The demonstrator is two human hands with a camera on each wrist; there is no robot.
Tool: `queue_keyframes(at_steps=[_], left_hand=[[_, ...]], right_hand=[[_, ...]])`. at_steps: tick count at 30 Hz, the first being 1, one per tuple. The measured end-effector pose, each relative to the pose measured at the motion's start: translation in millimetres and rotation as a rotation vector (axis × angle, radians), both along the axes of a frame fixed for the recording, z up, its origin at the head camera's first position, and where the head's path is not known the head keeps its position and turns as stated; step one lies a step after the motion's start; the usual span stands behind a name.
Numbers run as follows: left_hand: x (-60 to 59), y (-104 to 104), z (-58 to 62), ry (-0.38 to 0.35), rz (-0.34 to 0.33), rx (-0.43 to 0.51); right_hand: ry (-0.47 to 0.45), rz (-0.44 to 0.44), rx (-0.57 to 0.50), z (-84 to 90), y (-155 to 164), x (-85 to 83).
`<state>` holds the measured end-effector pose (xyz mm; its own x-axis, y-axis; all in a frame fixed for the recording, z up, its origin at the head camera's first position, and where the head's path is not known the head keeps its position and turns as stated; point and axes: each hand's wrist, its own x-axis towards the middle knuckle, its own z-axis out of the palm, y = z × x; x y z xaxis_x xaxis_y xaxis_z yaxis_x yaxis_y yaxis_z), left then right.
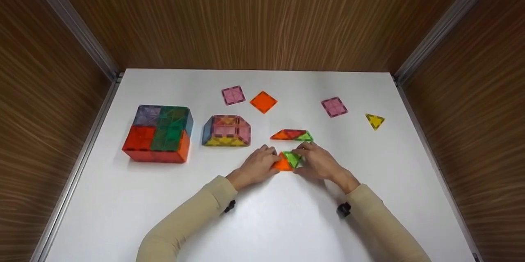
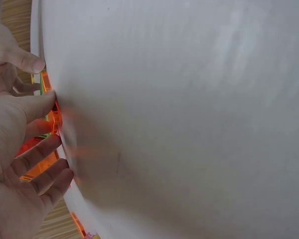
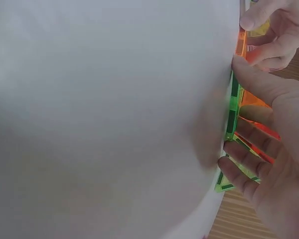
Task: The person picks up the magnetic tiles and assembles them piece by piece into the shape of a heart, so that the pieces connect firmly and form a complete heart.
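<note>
Both hands meet at the middle of the white table (image 1: 287, 221). My left hand (image 1: 272, 158) pinches an orange triangle tile (image 1: 282, 164), seen again in the left wrist view as the orange tile (image 2: 53, 119) between thumb and fingers. My right hand (image 1: 302, 156) pinches a green triangle tile (image 1: 292, 158); the right wrist view shows the green tile (image 3: 232, 107) under the thumb. The two tiles touch edge to edge. Just beyond them lies a flat row of orange, red and green triangles (image 1: 291, 135).
A large box of coloured tiles (image 1: 158, 134) stands at the left, with a smaller tile structure (image 1: 226, 131) beside it. Two pink squares (image 1: 233, 95) (image 1: 334, 107), an orange square (image 1: 263, 101) and a yellow triangle (image 1: 375, 121) lie flat farther back. Wooden walls enclose the table.
</note>
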<state>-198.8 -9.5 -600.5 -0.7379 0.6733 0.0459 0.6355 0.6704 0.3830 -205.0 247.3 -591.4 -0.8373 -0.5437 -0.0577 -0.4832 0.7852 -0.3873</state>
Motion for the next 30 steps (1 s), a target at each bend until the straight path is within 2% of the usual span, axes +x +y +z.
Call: queue_keyframes(at_steps=[6,10,14,19,25,30], left_hand=[[-1.2,0.3,-0.4,-0.038,-0.012,0.013],[-4.2,-0.2,0.6,-0.054,-0.015,-0.001],[-6.4,-0.9,1.5,-0.068,-0.009,-0.008],[-8.0,-0.3,3.2,-0.102,0.002,-0.01],[-9.4,1.5,3.4,-0.091,0.001,-0.027],[-6.5,3.4,2.2,-0.095,-0.006,-0.029]], right_hand=[[0.031,-0.061,-0.067,3.4,42.6,-3.8],[0.052,-0.184,-0.099,8.5,83.6,-15.6],[0.08,-0.316,-0.062,11.7,121.5,-31.4],[0.087,-0.441,-0.036,13.1,160.0,-50.2],[0.045,-0.553,-0.024,11.2,189.7,-70.5],[-0.065,-0.628,0.014,7.4,207.4,-80.2]])
